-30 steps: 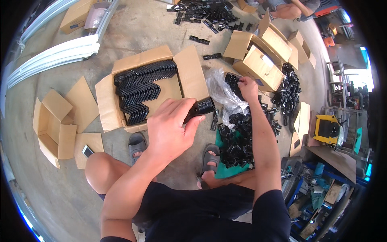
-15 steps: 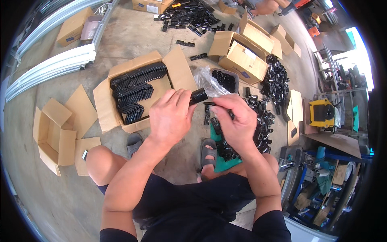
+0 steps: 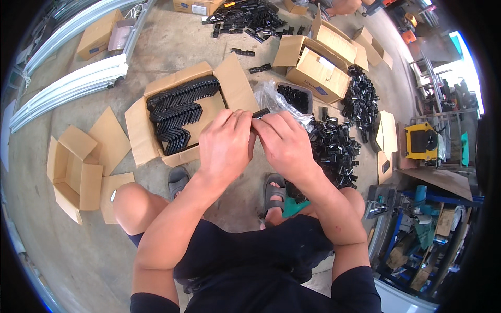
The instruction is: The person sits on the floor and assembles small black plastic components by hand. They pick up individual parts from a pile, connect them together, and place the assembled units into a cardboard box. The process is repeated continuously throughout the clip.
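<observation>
Both my hands meet in front of me above the floor, closed around one short black tubular part [image 3: 260, 112]. My left hand [image 3: 225, 143] wraps its near end, hiding most of it. Against the part's other end press the fingers of my right hand [image 3: 284, 138]; whether they also pinch a smaller piece is hidden. Left of my hands stands an open cardboard box [image 3: 209, 107] with rows of angled black parts [image 3: 175, 115] stacked inside. A heap of loose black parts [image 3: 334, 151] lies to the right of my right hand.
Behind my hands are a plastic bag [image 3: 269, 99], a tub of small black pieces [image 3: 294, 99] and another open carton [image 3: 321, 78]. More black parts [image 3: 245, 21] cover the floor at the back. An opened carton [image 3: 78, 172] sits at left, a yellow machine [image 3: 421, 141] at right.
My right hand has moved left and up to the black part, closing the gap between my hands. My left hand still holds the part, now more covered. The view has shifted slightly.
</observation>
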The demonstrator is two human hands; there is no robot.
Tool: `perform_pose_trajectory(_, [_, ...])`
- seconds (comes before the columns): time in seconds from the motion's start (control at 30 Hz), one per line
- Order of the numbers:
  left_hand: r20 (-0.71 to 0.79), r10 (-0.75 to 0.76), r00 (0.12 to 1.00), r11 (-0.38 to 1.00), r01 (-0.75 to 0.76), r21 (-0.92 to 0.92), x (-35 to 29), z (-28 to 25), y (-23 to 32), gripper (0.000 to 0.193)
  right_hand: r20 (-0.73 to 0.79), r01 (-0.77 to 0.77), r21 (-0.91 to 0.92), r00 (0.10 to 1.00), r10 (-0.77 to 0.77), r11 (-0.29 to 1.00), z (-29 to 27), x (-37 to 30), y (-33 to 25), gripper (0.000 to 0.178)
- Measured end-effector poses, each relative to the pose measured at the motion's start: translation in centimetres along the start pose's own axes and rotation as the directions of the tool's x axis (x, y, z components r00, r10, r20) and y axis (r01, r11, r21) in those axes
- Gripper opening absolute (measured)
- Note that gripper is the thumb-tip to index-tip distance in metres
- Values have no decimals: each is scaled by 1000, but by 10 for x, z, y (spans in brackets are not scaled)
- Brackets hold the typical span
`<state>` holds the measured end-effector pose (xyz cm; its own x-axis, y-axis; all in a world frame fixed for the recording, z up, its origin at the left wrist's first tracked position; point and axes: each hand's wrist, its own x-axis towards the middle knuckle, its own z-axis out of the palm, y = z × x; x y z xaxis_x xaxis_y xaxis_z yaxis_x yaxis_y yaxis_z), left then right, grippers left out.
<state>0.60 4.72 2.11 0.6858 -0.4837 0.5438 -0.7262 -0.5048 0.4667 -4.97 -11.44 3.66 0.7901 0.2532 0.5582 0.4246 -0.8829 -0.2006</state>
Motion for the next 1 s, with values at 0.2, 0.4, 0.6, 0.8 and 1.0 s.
perform_pose_trajectory(0.2, [6, -31, 1000, 999, 31, 17, 2, 1, 0, 40, -4, -81, 84, 997, 82, 993, -4, 1, 5, 31])
perform_pose_trajectory(0.4, [6, -22, 1000, 999, 22, 27, 1, 4, -2, 40, -13, -34, 59, 999, 35, 998, 4, 1, 9, 27])
perform_pose_trajectory(0.6, [12, 2, 1000, 999, -3, 33, 2, 5, -1, 38, 11, -60, -12, 998, 61, 998, 3, 2, 4, 25])
perform_pose_trajectory(0.8, [30, -28, 999, 999, 27, 37, 3, 4, -1, 39, -9, -115, 23, 993, 115, 993, 4, 4, 6, 26])
perform_pose_trajectory(1.0, [31, -16, 999, 999, 15, 34, 3, 4, 0, 40, 1, -102, 38, 995, 102, 994, 0, -1, 12, 26])
